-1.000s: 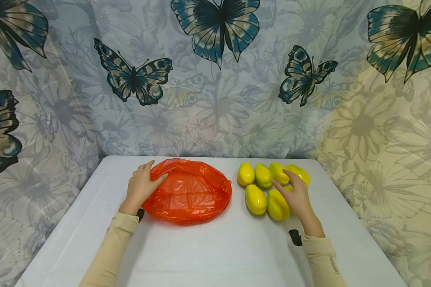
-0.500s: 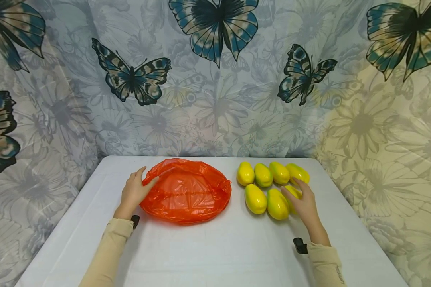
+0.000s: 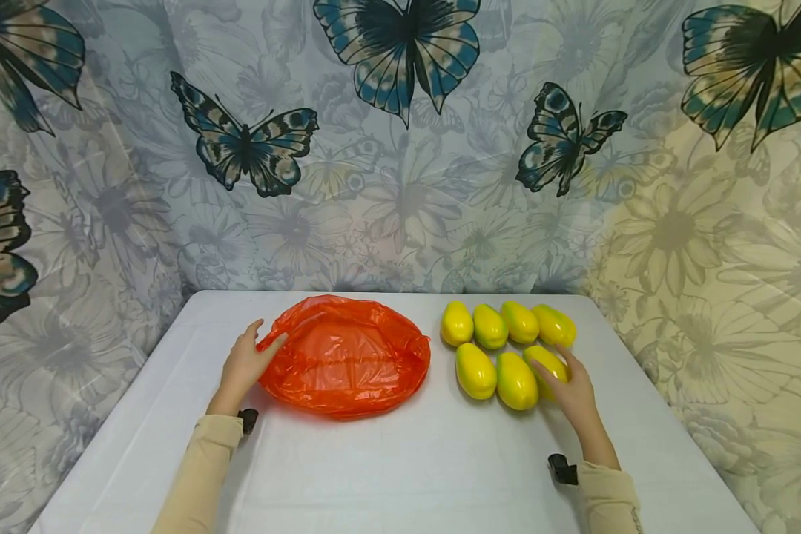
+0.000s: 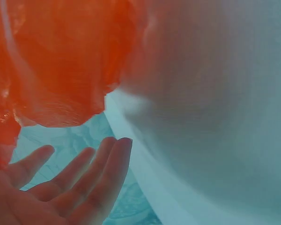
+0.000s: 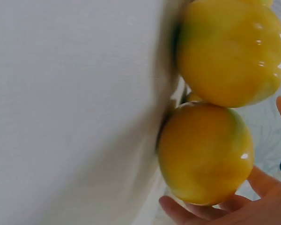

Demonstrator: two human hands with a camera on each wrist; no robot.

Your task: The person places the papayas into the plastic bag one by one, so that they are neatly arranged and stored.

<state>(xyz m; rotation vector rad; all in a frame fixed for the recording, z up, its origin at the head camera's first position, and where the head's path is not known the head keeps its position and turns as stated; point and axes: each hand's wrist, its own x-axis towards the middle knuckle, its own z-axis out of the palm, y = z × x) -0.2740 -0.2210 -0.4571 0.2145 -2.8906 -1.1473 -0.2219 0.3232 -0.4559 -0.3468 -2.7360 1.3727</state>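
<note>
A red plastic bag point(image 3: 347, 363) lies spread and puffed up on the white table, left of the middle. My left hand point(image 3: 243, 371) is at its left side, fingers extended; the thumb overlaps the bag's edge in the head view. In the left wrist view the fingers point(image 4: 100, 185) stand apart from the bag point(image 4: 61, 61). On the right lie several glossy yellow-green mangoes in two rows. My right hand point(image 3: 577, 393) is at the right end of the front row, thumb and fingers spread about the end mango point(image 3: 552, 363). Whether they touch it is unclear.
Two other mangoes point(image 3: 475, 371) make up the rest of the front row, with the back row point(image 3: 489, 326) behind them. The white table point(image 3: 400, 475) ends at a butterfly-patterned backdrop point(image 3: 407, 185). A black wrist camera point(image 3: 562, 469) sits below my right hand.
My left hand has drawn back leftward and down from the bag. My right hand has moved right and towards me, from over the mangoes to the front row's end. Bag and mangoes look unmoved.
</note>
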